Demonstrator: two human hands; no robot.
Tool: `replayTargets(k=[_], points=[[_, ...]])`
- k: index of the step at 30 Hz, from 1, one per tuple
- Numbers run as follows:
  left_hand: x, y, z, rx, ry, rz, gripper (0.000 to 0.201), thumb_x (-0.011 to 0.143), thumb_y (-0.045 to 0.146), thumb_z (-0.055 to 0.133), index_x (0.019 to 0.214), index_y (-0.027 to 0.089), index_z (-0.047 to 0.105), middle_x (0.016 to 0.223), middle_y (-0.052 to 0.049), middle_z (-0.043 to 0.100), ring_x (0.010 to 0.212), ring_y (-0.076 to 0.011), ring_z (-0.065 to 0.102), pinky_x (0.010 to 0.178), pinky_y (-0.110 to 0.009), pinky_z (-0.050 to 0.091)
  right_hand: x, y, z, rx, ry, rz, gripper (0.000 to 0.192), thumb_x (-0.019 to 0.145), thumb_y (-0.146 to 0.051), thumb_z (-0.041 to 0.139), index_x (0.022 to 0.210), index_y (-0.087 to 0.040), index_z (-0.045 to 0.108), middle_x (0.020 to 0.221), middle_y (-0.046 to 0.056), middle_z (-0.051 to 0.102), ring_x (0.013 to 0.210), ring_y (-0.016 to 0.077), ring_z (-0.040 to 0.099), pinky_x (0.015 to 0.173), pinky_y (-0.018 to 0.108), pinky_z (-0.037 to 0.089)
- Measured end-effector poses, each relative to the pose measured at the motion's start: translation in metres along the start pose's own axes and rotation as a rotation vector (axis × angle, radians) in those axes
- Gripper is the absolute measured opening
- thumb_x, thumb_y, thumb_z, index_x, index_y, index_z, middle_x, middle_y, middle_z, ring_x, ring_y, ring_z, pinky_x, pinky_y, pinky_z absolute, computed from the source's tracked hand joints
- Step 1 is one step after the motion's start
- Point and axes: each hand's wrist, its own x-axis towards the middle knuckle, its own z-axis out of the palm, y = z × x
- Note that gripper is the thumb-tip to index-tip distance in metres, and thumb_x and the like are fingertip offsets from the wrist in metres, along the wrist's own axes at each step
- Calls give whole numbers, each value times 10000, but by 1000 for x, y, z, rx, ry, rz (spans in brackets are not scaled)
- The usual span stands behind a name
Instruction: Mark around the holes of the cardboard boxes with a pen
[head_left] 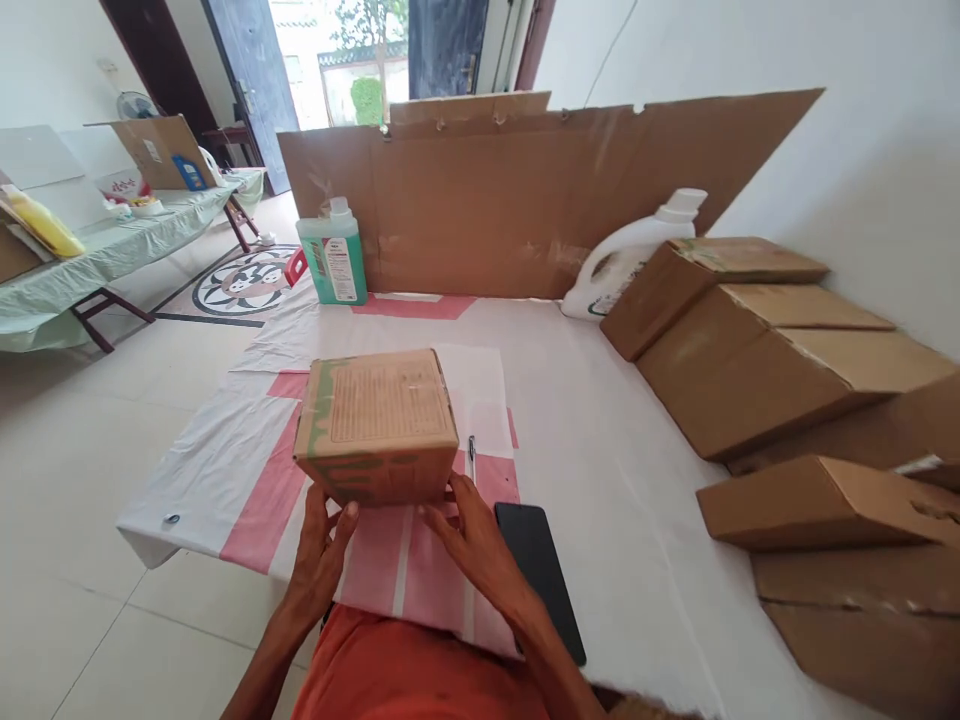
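box: sealed cardboard box with green print, sitting on the pink-and-white sheet just past my fingertips, top face flat.

left hand: my left hand is at the near-left bottom corner, thumb up against the front face, fingers loosely spread. It touches the box but isn't gripping it.

right hand: my right hand is at the near-right bottom edge, fingers pointing in under the corner, open, nothing held. I can't tell if the tips are actually under the box.

doing it well: I reckon the trick is even pressure from both sides low down, so the box shifts square instead of twisting and bunching the sheet.

pen: a pen lies just beyond my right fingers, right beside the box's right edge. Easy to knock.

phone: a black phone lies flat just outside my right wrist, so I mind that elbow.

further out: a green detergent bottle is well beyond my left hand, and a white jug is far ahead of my right, both against the cardboard wall.

right side: stacked flat cartons sit well off to the right of my right hand, not in the way.

left side: another table with a green cover is far off left.
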Motion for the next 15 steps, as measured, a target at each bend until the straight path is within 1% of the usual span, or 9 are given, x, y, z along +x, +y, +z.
replayTargets(k=[1, 3, 6, 8, 10, 12, 15], points=[[3, -2, 0, -12, 26, -14, 583, 921, 713, 667, 1407, 409, 562, 1452, -125, 622, 1414, -409, 585, 1143, -624, 516, 5, 3, 4, -13, 6, -21, 565, 997, -512, 574, 1476, -213, 578, 1279, 163, 643, 1157, 335, 680, 887, 493, 617], [13, -6, -4, -35, 94, -26, 622, 923, 743, 638, 1424, 387, 544, 1469, -133, 615, 1424, -417, 569, 1168, -644, 485, 17, 2, 13, -21, -1, -76, 516, 1021, -485, 561, 1471, -231, 584, 1261, 153, 648, 1136, 330, 688, 868, 477, 620], [43, -12, -20, -84, 221, -49, 657, 942, 742, 616, 1453, 338, 533, 1472, -128, 619, 1429, -401, 559, 1191, -624, 469, 48, -9, 31, -23, -77, -139, 572, 1008, -427, 619, 1549, -263, 536, 1309, 150, 645, 1206, 339, 668, 907, 465, 617], [71, -13, -32, -125, 274, -45, 645, 948, 731, 623, 1449, 333, 542, 1453, -112, 633, 1410, -383, 575, 1169, -596, 496, 78, -16, 44, -39, -112, -159, 606, 973, -386, 676, 1556, -278, 548, 1272, 140, 655, 1201, 347, 664, 939, 477, 611], [103, -12, -38, -138, 292, 1, 616, 945, 733, 634, 1401, 325, 565, 1416, -100, 647, 1384, -369, 587, 1144, -572, 517, 114, -21, 54, -48, -123, -177, 611, 947, -366, 711, 1537, -286, 575, 1206, 123, 666, 1151, 342, 674, 942, 481, 609], [138, -9, -39, -121, 315, 62, 605, 929, 752, 645, 1320, 293, 597, 1332, -101, 671, 1326, -362, 615, 1117, -553, 531, 152, -24, 60, -51, -121, -194, 623, 937, -365, 717, 1539, -285, 574, 1176, 114, 672, 1125, 335, 679, 932, 476, 607], [195, -4, -32, -101, 346, 114, 635, 899, 773, 666, 1265, 258, 608, 1262, -106, 687, 1283, -349, 635, 1111, -518, 533, 210, -26, 62, -55, -99, -223, 609, 953, -379, 675, 1539, -249, 569, 1205, 129, 675, 1126, 333, 683, 933, 478, 600]])
